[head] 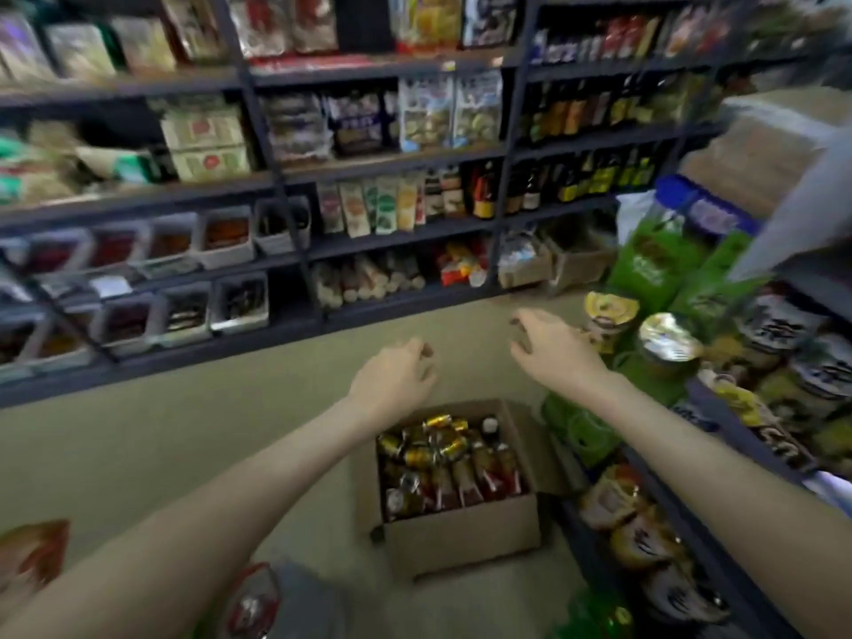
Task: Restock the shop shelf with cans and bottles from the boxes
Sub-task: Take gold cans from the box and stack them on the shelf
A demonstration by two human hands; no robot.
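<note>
An open cardboard box [461, 532] stands on the floor below me, packed with gold cans [438, 442] at its far end and red-labelled bottles [465, 481] nearer me. Both my arms reach forward above it. My left hand [396, 375] hovers over the box's far edge, fingers loosely curled, holding nothing. My right hand [548, 348] is spread further right and higher, fingers relaxed and empty, close to foil-lidded cups [608, 315] on the right shelf. The picture is blurred by motion.
Dark metal shelving [392, 154] with snack bags, boxes and dark bottles [590, 177] runs across the far side of the aisle. A second shelf unit [719, 408] with cups and green packs lines the right. Beige floor [184, 431] lies between. A red bag [32, 555] sits lower left.
</note>
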